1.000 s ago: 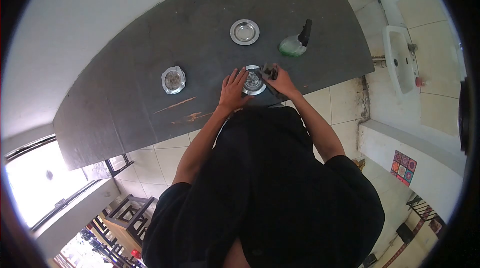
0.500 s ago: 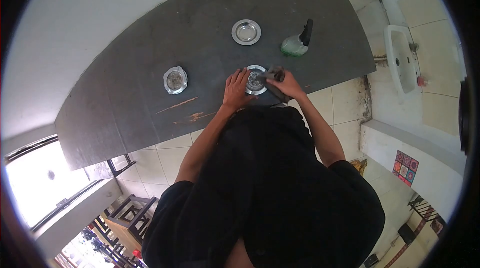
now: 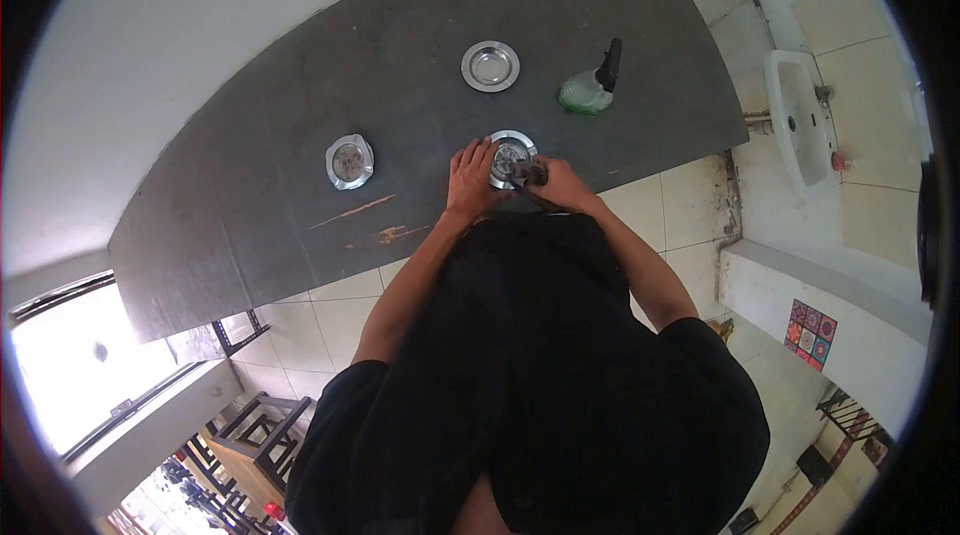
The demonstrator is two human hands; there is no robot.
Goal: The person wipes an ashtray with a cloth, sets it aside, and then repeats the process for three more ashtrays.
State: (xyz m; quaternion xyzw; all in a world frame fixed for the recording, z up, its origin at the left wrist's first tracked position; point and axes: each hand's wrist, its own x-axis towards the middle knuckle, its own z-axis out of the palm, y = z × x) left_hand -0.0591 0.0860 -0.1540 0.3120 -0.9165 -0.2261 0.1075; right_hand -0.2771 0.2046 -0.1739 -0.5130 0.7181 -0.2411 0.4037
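Right hand (image 3: 563, 185) and dark cloth (image 3: 529, 173): shifted together since the frame half a second ago, from the right side of the round ashtray down to its rim nearest the person; the ashtray has stayed put.
Round ashtray (image 3: 508, 153): on the tabletop (image 3: 400, 65), close to the near edge and right of the middle, between the two hands.
Handling: probably light, stiff thin metal, hard to break but apt to slide, more so if wet; the outer rim looks the best place to take hold, fingers on one side and thumb on the other.
Look: silvery and shiny, with a flat rim around a round well; the well is mottled grey, though what marks it is too small to tell.
Left hand (image 3: 472, 180): grasping the ashtray's left side, fingers over the rim, thumb toward the near edge.
Right-hand grip: closed around the bunched cloth, which looks soft and covers part of the rim.
Second ashtray (image 3: 490, 66): farther toward the far edge, bright inside.
Third ashtray (image 3: 349, 162): well to the left, brownish inside.
Spray bottle (image 3: 588, 91): toward the right edge, green at the bottom, black head.
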